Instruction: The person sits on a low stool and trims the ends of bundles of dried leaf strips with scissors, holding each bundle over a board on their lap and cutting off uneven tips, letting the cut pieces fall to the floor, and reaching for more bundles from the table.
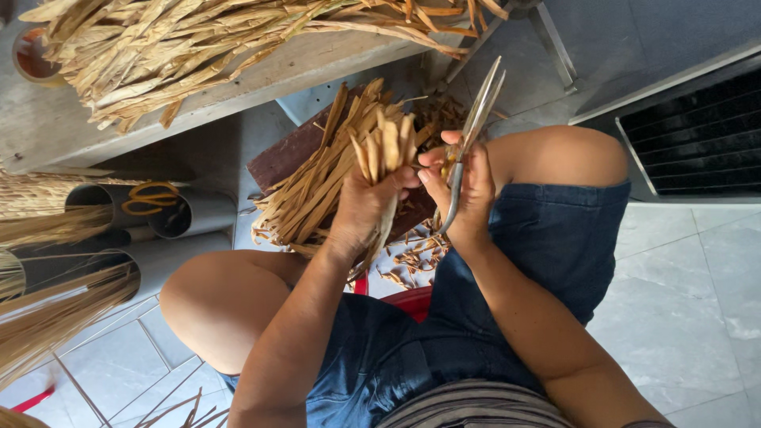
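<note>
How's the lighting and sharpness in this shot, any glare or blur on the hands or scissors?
Head view: soft, even daylight, no hard shadows; the left hand gripping the bundle of dried strips and the right hand holding the scissors look sharp; the blades carry a mild sheen; the frame edges bend slightly from the wide lens.

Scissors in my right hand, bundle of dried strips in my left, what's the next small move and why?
Probably bring the scissors down to the uneven tips of the strip bundle. The right hand holds the scissors with blades pointing up and away, beside the tips, not across them, while the left hand grips the bundle upright. Cut scraps already lie below.
</note>
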